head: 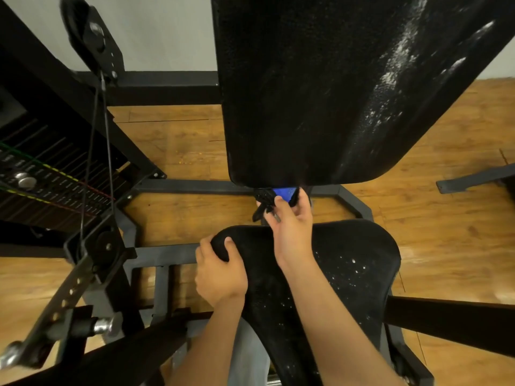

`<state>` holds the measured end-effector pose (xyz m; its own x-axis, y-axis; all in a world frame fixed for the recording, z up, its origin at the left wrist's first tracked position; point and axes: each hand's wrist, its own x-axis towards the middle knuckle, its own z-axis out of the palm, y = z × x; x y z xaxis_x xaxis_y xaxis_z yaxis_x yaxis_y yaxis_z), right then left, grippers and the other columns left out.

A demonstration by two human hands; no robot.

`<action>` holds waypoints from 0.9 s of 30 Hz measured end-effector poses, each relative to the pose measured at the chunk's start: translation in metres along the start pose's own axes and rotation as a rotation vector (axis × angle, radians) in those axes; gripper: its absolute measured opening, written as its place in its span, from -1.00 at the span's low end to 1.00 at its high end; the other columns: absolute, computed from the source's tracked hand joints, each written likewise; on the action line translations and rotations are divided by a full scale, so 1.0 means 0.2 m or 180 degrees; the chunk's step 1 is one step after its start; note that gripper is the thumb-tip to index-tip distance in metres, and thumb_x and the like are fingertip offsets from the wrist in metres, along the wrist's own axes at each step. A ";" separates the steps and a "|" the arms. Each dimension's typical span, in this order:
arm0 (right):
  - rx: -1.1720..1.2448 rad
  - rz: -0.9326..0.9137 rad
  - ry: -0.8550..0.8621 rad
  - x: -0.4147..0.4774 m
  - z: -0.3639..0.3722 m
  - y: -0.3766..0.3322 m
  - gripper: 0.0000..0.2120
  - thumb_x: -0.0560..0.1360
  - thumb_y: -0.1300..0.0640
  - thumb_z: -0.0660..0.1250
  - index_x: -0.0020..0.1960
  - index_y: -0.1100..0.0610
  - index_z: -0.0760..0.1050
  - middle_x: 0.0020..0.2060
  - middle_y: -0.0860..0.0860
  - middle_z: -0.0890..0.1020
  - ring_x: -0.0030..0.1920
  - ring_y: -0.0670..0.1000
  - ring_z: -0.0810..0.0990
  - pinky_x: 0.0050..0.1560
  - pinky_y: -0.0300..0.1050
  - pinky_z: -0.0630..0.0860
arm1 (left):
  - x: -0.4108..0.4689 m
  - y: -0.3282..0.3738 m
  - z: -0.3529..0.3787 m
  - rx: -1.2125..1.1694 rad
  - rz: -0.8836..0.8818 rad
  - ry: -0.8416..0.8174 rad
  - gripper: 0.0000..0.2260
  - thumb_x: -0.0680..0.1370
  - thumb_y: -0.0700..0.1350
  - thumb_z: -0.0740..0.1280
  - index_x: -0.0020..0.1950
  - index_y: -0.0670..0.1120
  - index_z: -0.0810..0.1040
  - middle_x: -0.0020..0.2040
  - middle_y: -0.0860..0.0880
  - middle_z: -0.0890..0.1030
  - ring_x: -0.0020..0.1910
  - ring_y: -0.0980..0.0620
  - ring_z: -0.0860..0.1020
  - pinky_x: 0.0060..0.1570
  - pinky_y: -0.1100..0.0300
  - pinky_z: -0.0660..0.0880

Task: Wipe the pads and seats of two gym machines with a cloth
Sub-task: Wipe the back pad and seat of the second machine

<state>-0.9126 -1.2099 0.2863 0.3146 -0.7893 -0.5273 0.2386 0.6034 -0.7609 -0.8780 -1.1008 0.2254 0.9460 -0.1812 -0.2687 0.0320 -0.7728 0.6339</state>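
Observation:
A black seat pad (348,271) with white specks lies below me. Above it rises a black back pad (320,93), streaked white on its right side. My left hand (220,271) grips the seat's back left corner, thumb on top. My right hand (291,227) reaches into the gap between seat and back pad. It pinches a blue cloth (284,193) bunched under the back pad's lower edge, beside a black knob and strap (263,201). Most of the cloth is hidden.
The machine's black steel frame (195,186) runs across the wooden floor (181,140). A weight stack (41,179) with cables and a pulley (83,29) stands at the left. A perforated adjustment arm (67,299) and a black bar (451,316) flank the seat.

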 end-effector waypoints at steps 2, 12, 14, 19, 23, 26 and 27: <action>0.0044 0.0072 -0.0215 0.00 0.06 0.03 -0.66 0.56 0.34 0.22 0.27 0.04 0.42 0.19 0.08 0.58 0.14 0.04 0.62 0.23 0.07 0.52 | 0.00 0.01 0.00 -0.0037 0.0015 -0.0009 -0.67 0.59 0.10 0.20 0.29 -0.02 0.42 0.20 -0.02 0.53 0.09 -0.09 0.54 -0.09 0.09 0.39; 0.0316 0.0556 -0.0751 0.00 0.01 -0.01 -0.68 0.56 0.38 0.19 0.27 0.18 0.45 0.12 0.14 0.63 0.13 0.10 0.63 0.15 0.01 0.57 | 0.01 0.00 0.00 -0.0004 -0.0021 0.0016 -0.68 0.58 0.11 0.20 0.25 -0.01 0.43 0.16 0.01 0.54 0.05 -0.05 0.54 -0.10 0.10 0.41; 0.0334 0.0519 -0.0588 0.00 -0.03 -0.05 -0.72 0.55 0.37 0.20 0.16 0.10 0.51 0.01 0.06 0.69 0.09 0.07 0.65 0.11 -0.03 0.57 | 0.02 0.00 0.00 -0.0006 -0.0015 0.0025 -0.68 0.57 0.12 0.20 0.26 -0.01 0.42 0.16 0.00 0.54 0.06 -0.06 0.54 -0.08 0.09 0.43; 0.0493 0.0569 -0.0434 0.02 0.02 -0.03 -0.71 0.57 0.37 0.19 0.11 0.01 0.49 0.12 0.10 0.61 0.13 0.07 0.63 -0.04 -0.14 0.60 | 0.01 0.00 -0.01 0.0028 -0.0023 0.0028 -0.69 0.59 0.10 0.21 0.26 -0.02 0.42 0.17 -0.02 0.53 0.09 -0.07 0.53 -0.07 0.12 0.37; 0.0390 0.0642 -0.0737 0.01 0.13 0.07 -0.70 0.56 0.38 0.19 0.27 0.20 0.42 0.17 0.18 0.59 0.12 0.10 0.64 0.07 -0.08 0.59 | 0.02 0.01 -0.01 0.0036 -0.0058 0.0000 -0.70 0.59 0.09 0.21 0.25 -0.02 0.42 0.19 -0.02 0.53 0.09 -0.08 0.53 -0.07 0.10 0.37; 0.0403 0.0767 -0.0805 0.00 0.18 0.10 -0.72 0.55 0.39 0.21 0.25 0.25 0.40 0.20 0.23 0.56 0.12 0.17 0.63 0.02 -0.10 0.60 | 0.01 0.02 -0.01 0.0035 -0.0079 0.0003 -0.72 0.59 0.07 0.22 0.24 -0.03 0.42 0.18 -0.02 0.53 0.09 -0.08 0.53 -0.09 0.12 0.34; 0.0426 0.0750 -0.0788 0.00 0.17 0.10 -0.71 0.55 0.39 0.21 0.26 0.26 0.40 0.21 0.24 0.56 0.12 0.18 0.63 0.01 -0.10 0.60 | 0.00 0.02 -0.01 0.0032 -0.0076 0.0005 -0.72 0.59 0.07 0.22 0.24 -0.03 0.42 0.19 -0.02 0.53 0.10 -0.08 0.52 -0.09 0.12 0.32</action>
<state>-0.8762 -1.1943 0.2846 0.5840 -0.5854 -0.5623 0.2460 0.7878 -0.5647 -0.8760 -1.1024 0.2299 0.9455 -0.1618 -0.2825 0.0513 -0.7828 0.6201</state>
